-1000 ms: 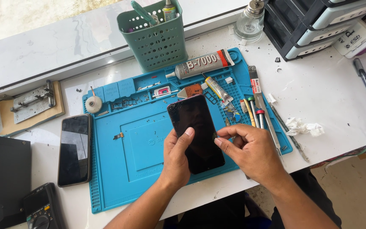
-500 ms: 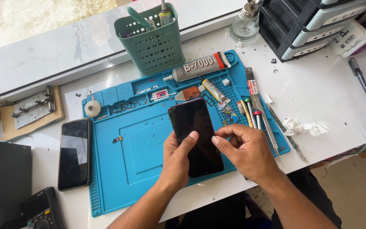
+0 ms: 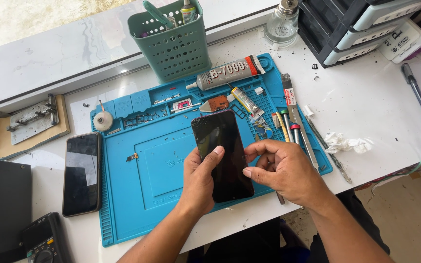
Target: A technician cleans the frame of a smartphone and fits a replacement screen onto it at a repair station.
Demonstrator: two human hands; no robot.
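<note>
My left hand grips one black glossy smartphone at frame centre, above the blue silicone work mat, thumb laid on its glass. My right hand pinches its right edge with narrow fingers. A second dark phone lies left; two glue tubes lie on the mat, above centre.

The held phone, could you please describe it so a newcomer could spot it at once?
Find the blue mat on the white table. Above its right half, the left hand and right hand hold a black phone. The other phone lies untouched left of the mat.
</note>
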